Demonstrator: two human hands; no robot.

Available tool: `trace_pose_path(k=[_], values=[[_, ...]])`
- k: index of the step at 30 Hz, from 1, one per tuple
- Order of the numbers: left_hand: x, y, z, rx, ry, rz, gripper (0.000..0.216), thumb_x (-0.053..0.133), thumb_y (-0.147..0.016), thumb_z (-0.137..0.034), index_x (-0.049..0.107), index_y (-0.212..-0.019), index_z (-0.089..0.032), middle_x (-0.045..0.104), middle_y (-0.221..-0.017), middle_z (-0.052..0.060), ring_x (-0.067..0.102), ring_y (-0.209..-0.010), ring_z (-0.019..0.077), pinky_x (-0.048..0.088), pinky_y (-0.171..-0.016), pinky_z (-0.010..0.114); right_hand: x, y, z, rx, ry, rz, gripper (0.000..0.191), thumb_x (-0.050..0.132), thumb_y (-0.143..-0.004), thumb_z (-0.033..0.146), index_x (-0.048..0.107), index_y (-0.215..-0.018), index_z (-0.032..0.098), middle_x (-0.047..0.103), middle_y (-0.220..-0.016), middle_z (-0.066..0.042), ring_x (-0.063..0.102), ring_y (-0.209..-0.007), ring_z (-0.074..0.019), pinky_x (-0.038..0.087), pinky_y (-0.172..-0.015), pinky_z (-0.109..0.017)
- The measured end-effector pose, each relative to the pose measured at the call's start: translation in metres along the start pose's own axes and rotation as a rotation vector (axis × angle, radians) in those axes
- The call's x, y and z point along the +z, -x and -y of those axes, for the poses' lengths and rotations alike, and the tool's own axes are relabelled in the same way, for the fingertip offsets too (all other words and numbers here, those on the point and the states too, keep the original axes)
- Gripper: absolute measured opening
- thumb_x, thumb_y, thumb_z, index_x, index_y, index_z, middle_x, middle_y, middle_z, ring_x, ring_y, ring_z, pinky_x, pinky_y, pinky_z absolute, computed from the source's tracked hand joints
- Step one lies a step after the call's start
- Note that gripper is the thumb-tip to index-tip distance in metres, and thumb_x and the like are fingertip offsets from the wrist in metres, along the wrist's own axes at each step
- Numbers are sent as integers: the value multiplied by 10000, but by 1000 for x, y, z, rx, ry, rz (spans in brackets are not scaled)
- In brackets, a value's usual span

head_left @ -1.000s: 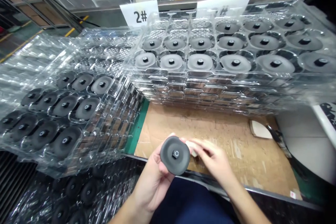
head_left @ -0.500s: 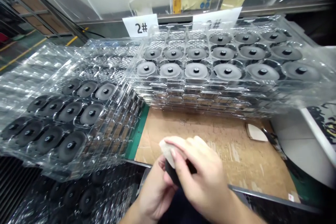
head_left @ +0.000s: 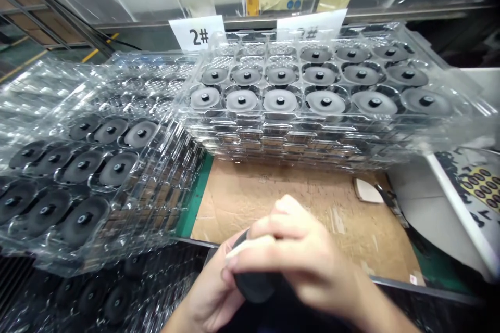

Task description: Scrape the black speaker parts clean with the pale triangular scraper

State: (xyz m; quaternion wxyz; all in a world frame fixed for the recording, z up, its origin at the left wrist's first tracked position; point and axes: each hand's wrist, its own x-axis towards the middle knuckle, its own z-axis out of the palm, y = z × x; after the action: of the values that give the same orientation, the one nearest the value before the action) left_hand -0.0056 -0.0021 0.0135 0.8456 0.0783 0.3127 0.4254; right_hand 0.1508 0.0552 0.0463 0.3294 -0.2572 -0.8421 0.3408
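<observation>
In the lower middle of the head view, my left hand (head_left: 213, 286) grips a dark round part (head_left: 255, 287) from the left side. It resembles the round black parts in the trays, though my fingers cover much of it. My right hand (head_left: 300, 250) lies across its top, fingers bent, pinching a pale cloth (head_left: 250, 244) that rests against the part. Most of the cloth is hidden under the fingers, and the right hand is somewhat blurred.
Stacked clear trays (head_left: 312, 114) of round black parts stand at the back, with another tray stack (head_left: 128, 166) at left. Cardboard (head_left: 312, 208) covers the bench before me. A white-bladed tool (head_left: 368, 191) lies on its right side. A white bin (head_left: 464, 208) stands at far right.
My right hand has turned and swept across the round part with the cloth. More of the part's dark face shows below the fingers. The view has shifted slightly to the right.
</observation>
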Motion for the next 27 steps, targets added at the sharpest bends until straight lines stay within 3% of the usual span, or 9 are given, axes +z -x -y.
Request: trace_pose_path(k=[4,8,12,15,17,19,22,25,27], values=[[-4,6,-1,41,73,72,522,758,-577,-328,618,-1069,-221,654,-1081,62,630,-930,230,469,-815,294,11,20,-48,412,-40,-212,258,441,-876,176,635,-1026,257,652,-934,-13,571,-865,-141,432,-764,-289],[-6,6,1,23,142,120,501,742,-603,-345,610,-1071,-224,647,-1068,59,631,-934,252,487,-792,316,42,57,-89,548,-24,-210,216,494,-845,263,673,-960,228,623,-913,-50,592,-833,-178,480,-732,-331],[-8,4,5,-29,190,126,476,676,-645,-442,614,-1062,-220,656,-1032,62,630,-949,257,501,-802,322,54,73,-88,634,-3,-345,262,450,-863,287,632,-1035,209,548,-1082,-93,531,-1013,-221,449,-836,-399],[-11,4,6,0,148,178,525,528,-695,-566,582,-1119,-262,644,-1063,61,643,-925,257,523,-740,302,43,67,-71,660,-55,-388,238,433,-879,276,640,-971,204,602,-992,-73,574,-945,-194,481,-787,-333],[-13,5,6,116,11,203,525,458,-744,-565,487,-1215,-335,621,-1096,54,660,-864,244,528,-690,309,36,63,-60,658,-95,-375,220,444,-877,265,648,-934,206,635,-917,-53,603,-875,-175,495,-749,-296],[-14,7,4,312,-294,196,540,526,-763,-458,373,-1279,-415,576,-1163,51,643,-894,241,509,-752,362,32,60,-53,650,-120,-356,208,455,-874,253,653,-916,206,649,-866,-42,614,-824,-163,501,-721,-275],[-12,10,0,599,-872,103,900,673,-679,-114,176,-1323,-499,534,-1226,35,538,-1077,248,391,-932,422,32,62,-47,637,-128,-337,190,477,-863,242,660,-905,211,658,-857,-40,616,-817,-165,500,-745,-285],[-10,13,-2,742,-1159,77,1129,668,-609,48,-12,-1346,-472,543,-1236,46,502,-1127,234,332,-979,418,35,68,-40,623,-117,-329,166,514,-841,247,662,-912,218,656,-887,-51,613,-824,-181,504,-741,-305],[-9,15,-3,763,-1187,90,1107,673,-601,47,19,-1369,-409,554,-1234,72,517,-1111,229,325,-983,406,35,72,-31,613,-118,-343,146,541,-825,244,657,-911,220,646,-893,-56,607,-827,-188,507,-717,-301]])
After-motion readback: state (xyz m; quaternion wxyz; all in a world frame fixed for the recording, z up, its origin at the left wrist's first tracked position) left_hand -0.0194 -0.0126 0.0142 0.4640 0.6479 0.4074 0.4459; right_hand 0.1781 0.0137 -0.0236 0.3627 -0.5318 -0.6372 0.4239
